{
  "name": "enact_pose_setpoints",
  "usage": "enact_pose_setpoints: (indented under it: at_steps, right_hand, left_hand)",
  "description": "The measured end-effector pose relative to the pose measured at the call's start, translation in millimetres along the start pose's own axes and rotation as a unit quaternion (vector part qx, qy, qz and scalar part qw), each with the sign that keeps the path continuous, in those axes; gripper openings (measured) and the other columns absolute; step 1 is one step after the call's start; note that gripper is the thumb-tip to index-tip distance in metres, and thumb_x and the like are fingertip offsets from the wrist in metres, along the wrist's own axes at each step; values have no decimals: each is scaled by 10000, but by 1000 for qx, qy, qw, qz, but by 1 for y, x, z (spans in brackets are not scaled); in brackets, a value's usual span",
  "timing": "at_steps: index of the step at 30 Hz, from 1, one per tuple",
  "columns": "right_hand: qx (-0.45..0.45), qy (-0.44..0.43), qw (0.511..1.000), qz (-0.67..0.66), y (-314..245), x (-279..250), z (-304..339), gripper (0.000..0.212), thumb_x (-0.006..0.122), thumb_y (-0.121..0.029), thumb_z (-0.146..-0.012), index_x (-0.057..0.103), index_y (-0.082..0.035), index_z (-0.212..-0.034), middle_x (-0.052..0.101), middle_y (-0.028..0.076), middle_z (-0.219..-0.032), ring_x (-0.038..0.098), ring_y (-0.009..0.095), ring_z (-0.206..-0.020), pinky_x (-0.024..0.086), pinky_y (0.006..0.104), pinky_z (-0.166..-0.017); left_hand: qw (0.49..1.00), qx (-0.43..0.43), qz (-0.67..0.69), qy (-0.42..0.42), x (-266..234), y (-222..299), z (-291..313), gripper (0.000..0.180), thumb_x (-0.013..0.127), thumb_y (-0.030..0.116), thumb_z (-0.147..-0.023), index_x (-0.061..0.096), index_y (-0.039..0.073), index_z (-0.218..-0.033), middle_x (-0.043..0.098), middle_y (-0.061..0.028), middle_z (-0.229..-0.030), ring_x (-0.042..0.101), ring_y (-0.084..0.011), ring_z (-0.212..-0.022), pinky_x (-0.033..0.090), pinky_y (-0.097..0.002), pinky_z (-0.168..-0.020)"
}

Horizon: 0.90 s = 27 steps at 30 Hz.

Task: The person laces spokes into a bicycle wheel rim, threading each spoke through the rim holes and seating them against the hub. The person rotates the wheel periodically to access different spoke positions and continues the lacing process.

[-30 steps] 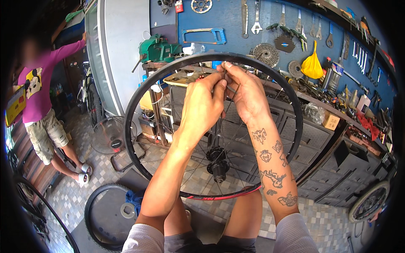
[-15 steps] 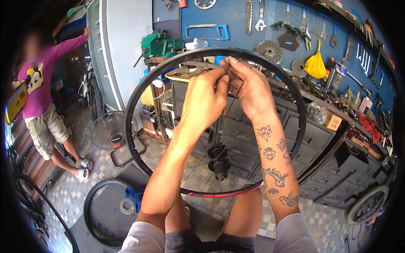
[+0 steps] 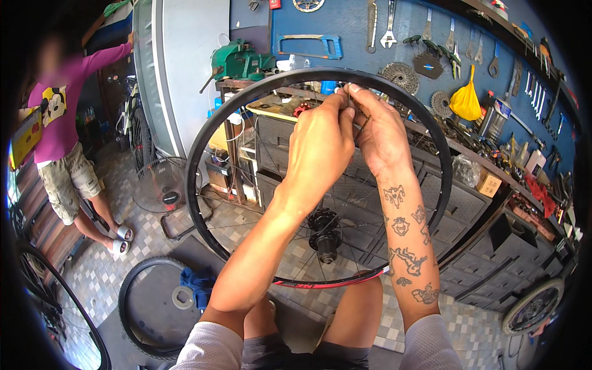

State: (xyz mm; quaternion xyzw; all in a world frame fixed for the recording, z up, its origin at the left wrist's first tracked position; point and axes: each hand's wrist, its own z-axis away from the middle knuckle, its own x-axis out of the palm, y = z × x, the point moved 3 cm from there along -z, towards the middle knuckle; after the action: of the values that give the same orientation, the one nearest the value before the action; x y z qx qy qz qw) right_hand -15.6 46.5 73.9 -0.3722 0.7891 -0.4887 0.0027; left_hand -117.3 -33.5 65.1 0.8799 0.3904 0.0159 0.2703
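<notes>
A bicycle wheel with a black rim (image 3: pixel 192 179) stands upright before me, its lower edge by my knees. Thin spokes run between the rim and the black hub (image 3: pixel 325 231). My left hand (image 3: pixel 320 145), back toward me, pinches a thin dark spoke just below the top of the rim. Beside it my right hand (image 3: pixel 385 139), palm turned up, has its fingertips closed round the same spot at the rim. A dark spoke piece (image 3: pixel 364 127) crosses the right palm. The fingers partly cover what they grip.
Behind the wheel stands a cluttered workbench with a green vise (image 3: pixel 237 60) and grey drawers (image 3: pixel 475 259). Tools hang on the blue wall. A tyre (image 3: pixel 126 302) lies on the floor at left, near a fan (image 3: pixel 161 185). A person in purple (image 3: pixel 71 117) stands at far left.
Both hands have shifted slightly right along the upper rim, still pinching close together. The whole view has moved a little; the wheel stays nearly in place.
</notes>
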Motion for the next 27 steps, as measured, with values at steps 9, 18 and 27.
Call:
enact_pose_setpoints:
  at_steps: [9,18,27]
  right_hand:
    - [25,-35,999,13,-2,-1,5,272,671,-268,-1066,715,-45,-1214,765,92,-1190,718,177,-1045,563,317,-848]
    - [32,-32,999,5,-2,3,8,340,623,-311,-1080,691,-46,-1283,768,103,-1256,735,184,-1117,556,319,-882]
    - [36,-34,999,17,-10,5,16,345,680,-313,-1050,703,-45,-1267,770,98,-1242,763,186,-1006,570,309,-809]
  left_hand:
    - [996,-63,40,-56,5,-10,44,311,629,65,-1003,625,-29,-1300,738,-316,-943,700,-550,-867,560,-601,-773]
    - [951,-209,208,-94,18,-17,108,268,519,168,-1145,704,-13,-1213,704,-76,-735,674,-112,-611,501,-285,-562]
    - [953,-208,217,-40,27,-11,115,250,506,146,-1151,663,-5,-1272,583,-43,-622,559,-102,-499,437,-297,-485]
